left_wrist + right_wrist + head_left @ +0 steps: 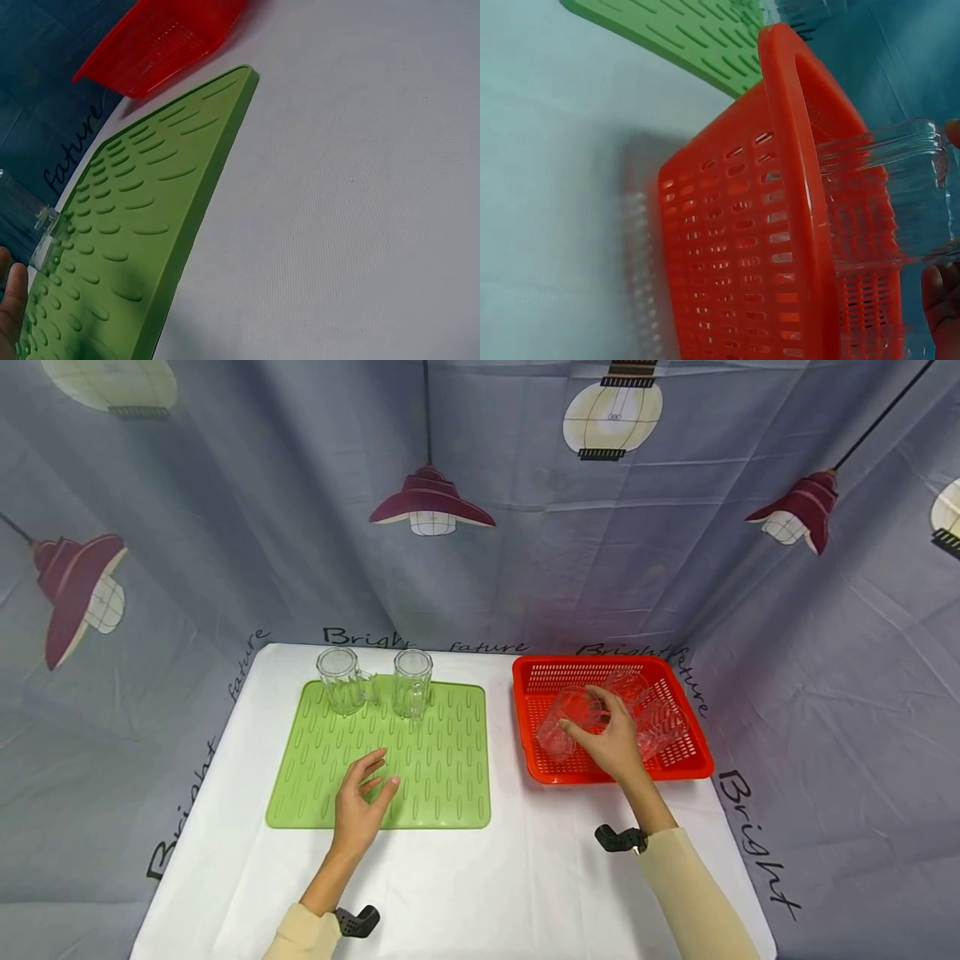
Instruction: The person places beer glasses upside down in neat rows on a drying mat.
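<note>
My right hand [611,739] reaches into the red plastic basket [531,768] and holds a clear glass mug [557,739] by its upper end, thumb on one side and fingers on the other. In the right wrist view this glass mug [907,195] leans up past the basket rim, between thumb and fingertips. Two other clear glasses [660,727] lie in the basket beside it. My left hand [360,806], loosely bent and holding nothing, hovers over the front of the green ribbed mat [450,777]. Two glass mugs [343,685] stand at the mat's back edge.
A white cloth [510,877] covers the table, with the mat on the left and the basket on the right. Grey printed curtains [315,543] enclose the back and both sides. A black wrist camera [358,922] sits on each wrist.
</note>
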`<state>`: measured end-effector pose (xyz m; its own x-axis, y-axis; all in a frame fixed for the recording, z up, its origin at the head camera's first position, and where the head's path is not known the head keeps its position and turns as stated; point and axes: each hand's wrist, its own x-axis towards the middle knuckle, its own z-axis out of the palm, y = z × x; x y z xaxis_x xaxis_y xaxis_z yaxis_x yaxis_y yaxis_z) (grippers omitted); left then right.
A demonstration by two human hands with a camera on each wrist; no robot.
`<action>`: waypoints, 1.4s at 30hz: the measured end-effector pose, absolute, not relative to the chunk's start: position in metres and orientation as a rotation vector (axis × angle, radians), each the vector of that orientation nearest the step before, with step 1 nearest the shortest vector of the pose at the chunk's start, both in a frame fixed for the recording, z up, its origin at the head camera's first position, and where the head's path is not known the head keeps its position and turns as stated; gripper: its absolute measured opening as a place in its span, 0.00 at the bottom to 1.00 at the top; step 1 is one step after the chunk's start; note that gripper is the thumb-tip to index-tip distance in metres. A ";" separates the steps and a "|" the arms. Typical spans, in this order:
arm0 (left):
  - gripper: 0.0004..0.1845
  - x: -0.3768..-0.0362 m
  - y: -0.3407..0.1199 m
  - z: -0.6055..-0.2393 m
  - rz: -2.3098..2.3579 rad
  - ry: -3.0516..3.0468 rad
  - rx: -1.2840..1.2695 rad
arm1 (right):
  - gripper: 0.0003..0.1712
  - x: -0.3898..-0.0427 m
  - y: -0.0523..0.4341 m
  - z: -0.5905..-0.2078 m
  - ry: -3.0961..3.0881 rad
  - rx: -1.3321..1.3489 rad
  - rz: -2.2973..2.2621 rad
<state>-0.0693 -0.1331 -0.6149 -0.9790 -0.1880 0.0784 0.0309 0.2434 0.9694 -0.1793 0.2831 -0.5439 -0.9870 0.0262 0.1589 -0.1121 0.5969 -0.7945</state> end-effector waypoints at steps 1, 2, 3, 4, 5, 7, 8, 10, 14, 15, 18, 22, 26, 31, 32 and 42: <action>0.29 -0.070 -0.133 -0.615 -1.826 -2.328 0.148 | 0.47 -0.179 0.283 -0.543 -2.663 0.078 1.336; 0.29 -0.070 -0.133 -0.615 -1.828 -2.327 0.148 | 0.47 -0.178 0.284 -0.543 -2.660 0.083 1.327; 0.29 -0.070 -0.133 -0.614 -1.834 -2.322 0.146 | 0.47 -0.177 0.284 -0.542 -2.662 0.084 1.317; 0.29 -0.069 -0.133 -0.615 -1.830 -2.326 0.145 | 0.47 -0.177 0.284 -0.542 -2.663 0.088 1.310; 0.29 -0.069 -0.133 -0.615 -1.828 -2.329 0.145 | 0.47 -0.176 0.284 -0.541 -2.665 0.086 1.308; 0.29 -0.068 -0.133 -0.615 -1.826 -2.334 0.143 | 0.47 -0.174 0.284 -0.540 -2.670 0.079 1.305; 0.29 -0.068 -0.133 -0.616 -1.824 -2.338 0.144 | 0.47 -0.173 0.284 -0.539 -2.671 0.076 1.313; 0.29 -0.067 -0.133 -0.616 -1.821 -2.348 0.147 | 0.47 -0.172 0.285 -0.538 -2.671 0.068 1.329; 0.29 -0.066 -0.133 -0.616 -1.825 -2.352 0.145 | 0.47 -0.169 0.287 -0.536 -2.662 0.059 1.356; 0.29 -0.066 -0.133 -0.617 -1.829 -2.350 0.144 | 0.47 -0.169 0.287 -0.536 -2.661 0.062 1.356; 0.29 -0.066 -0.132 -0.617 -1.839 -2.339 0.140 | 0.47 -0.167 0.288 -0.534 -2.658 0.069 1.351; 0.29 -0.066 -0.131 -0.617 -1.853 -2.325 0.130 | 0.47 -0.164 0.288 -0.532 -2.667 0.062 1.329; 0.30 -0.066 -0.130 -0.618 -1.851 -2.337 0.113 | 0.47 -0.160 0.289 -0.530 -2.688 0.044 1.300; 0.29 -0.066 -0.129 -0.617 -1.846 -2.341 0.105 | 0.47 -0.156 0.290 -0.528 -2.694 0.044 1.290; 0.29 -0.066 -0.129 -0.617 -1.842 -2.341 0.104 | 0.47 -0.156 0.289 -0.527 -2.691 0.050 1.297; 0.29 -0.065 -0.125 -0.616 -1.844 -2.347 0.107 | 0.46 -0.149 0.287 -0.525 -2.669 0.080 1.334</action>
